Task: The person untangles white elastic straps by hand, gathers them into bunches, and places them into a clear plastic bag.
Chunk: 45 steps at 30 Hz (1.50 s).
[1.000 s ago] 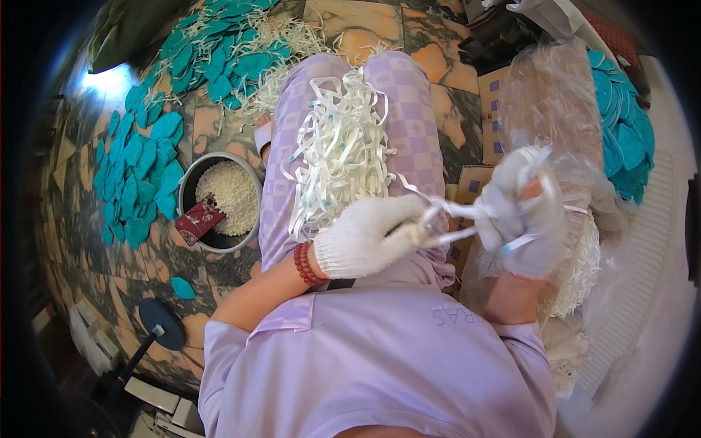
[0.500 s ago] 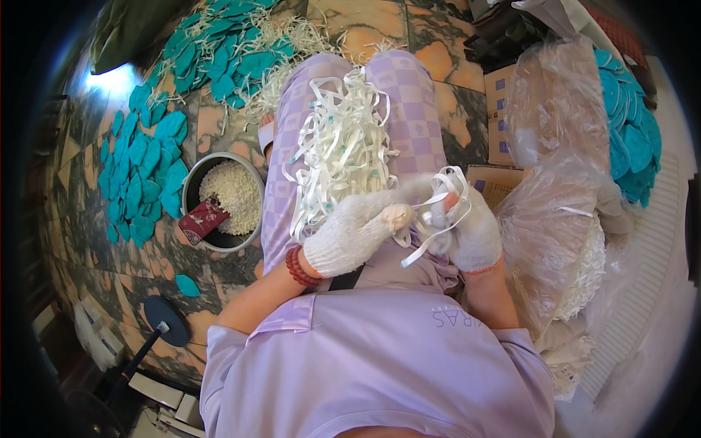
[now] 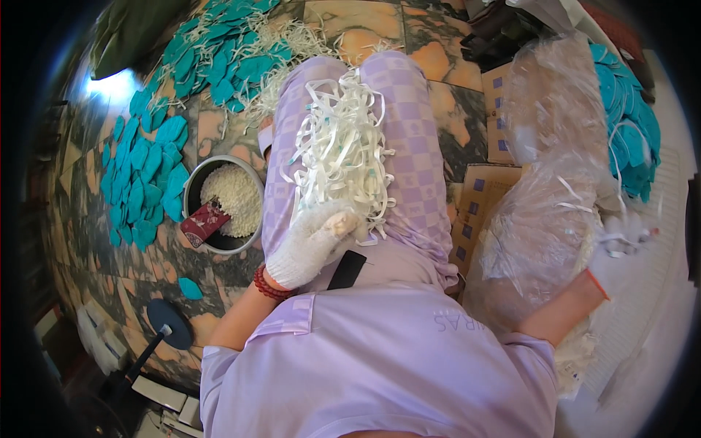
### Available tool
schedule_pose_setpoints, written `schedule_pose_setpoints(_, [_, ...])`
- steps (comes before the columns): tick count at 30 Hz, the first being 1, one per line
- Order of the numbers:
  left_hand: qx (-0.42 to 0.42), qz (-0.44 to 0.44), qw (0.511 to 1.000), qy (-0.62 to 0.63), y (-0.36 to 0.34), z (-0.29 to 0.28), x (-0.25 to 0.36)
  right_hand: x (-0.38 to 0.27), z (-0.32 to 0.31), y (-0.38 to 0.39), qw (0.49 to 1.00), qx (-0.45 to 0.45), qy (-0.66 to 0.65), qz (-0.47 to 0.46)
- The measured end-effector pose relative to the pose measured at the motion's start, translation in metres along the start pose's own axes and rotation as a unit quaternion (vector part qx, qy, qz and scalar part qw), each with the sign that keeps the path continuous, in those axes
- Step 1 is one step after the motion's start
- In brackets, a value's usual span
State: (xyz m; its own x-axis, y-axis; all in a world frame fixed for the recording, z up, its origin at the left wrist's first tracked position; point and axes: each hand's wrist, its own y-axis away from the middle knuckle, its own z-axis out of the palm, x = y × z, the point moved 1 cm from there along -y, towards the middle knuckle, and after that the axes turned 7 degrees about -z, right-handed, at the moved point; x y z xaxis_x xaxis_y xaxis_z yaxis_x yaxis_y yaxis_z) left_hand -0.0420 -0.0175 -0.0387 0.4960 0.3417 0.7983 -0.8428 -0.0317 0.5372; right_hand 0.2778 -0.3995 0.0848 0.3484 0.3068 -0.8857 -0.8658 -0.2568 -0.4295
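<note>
My left hand [image 3: 310,241], in a white knit glove with a tan thumb tip, is curled at the near end of a pile of white looped straps [image 3: 339,139] lying on my thighs, its fingers closed on straps and partly hidden. My right hand [image 3: 613,244], also gloved, is out at the far right beside the clear plastic bags [image 3: 526,226], white straps at its fingers and above it; motion blurs its grip. Behind it lies a stack of teal oval pieces [image 3: 621,146].
A metal pot of white pellets [image 3: 232,186] holds a maroon scoop [image 3: 204,223]. Teal pieces [image 3: 139,175] and loose straps [image 3: 259,95] spread over the marble floor. Cardboard boxes [image 3: 475,204] stand right of my legs. A dark disc on a rod [image 3: 168,321] is at lower left.
My right hand has swung out to the right from beside my left hand, carrying straps. My left hand has drawn back down and leftward to the pile's near end.
</note>
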Motion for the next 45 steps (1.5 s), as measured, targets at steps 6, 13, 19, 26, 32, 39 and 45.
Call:
schedule_pose_setpoints(6, [-0.015, 0.008, 0.982, 0.187, -0.003, 0.011, 0.009, -0.108, -0.063, -0.032, 0.527, 0.193, 0.773, -0.295])
schedule_pose_setpoints(13, [0.063, 0.092, 0.959, 0.261, -0.005, -0.019, -0.003, -0.144, -0.303, -0.040, 0.563, -0.079, 0.799, 0.194])
schedule_pose_setpoints(19, [0.332, 0.123, 0.897, 0.263, 0.015, -0.072, -0.007, -0.072, -0.090, -0.015, 0.560, -0.084, 0.757, 0.326])
schedule_pose_setpoints(26, [0.461, 0.028, 0.866, 0.190, 0.002, -0.145, -0.088, -0.004, 0.063, -0.002, 0.608, -0.139, 0.780, 0.038])
schedule_pose_setpoints(32, [0.514, -0.070, 0.845, -0.125, -0.007, -0.191, -0.159, 0.087, 0.204, 0.043, 0.841, -0.312, 0.435, 0.083])
schedule_pose_setpoints(39, [0.535, -0.100, 0.749, -0.378, -0.002, -0.161, -0.120, 0.149, 0.276, 0.073, 0.789, -0.426, 0.428, 0.115])
schedule_pose_setpoints(45, [0.515, 0.012, 0.774, -0.368, -0.004, -0.142, -0.100, 0.180, 0.274, 0.094, 0.766, -0.431, 0.472, -0.065])
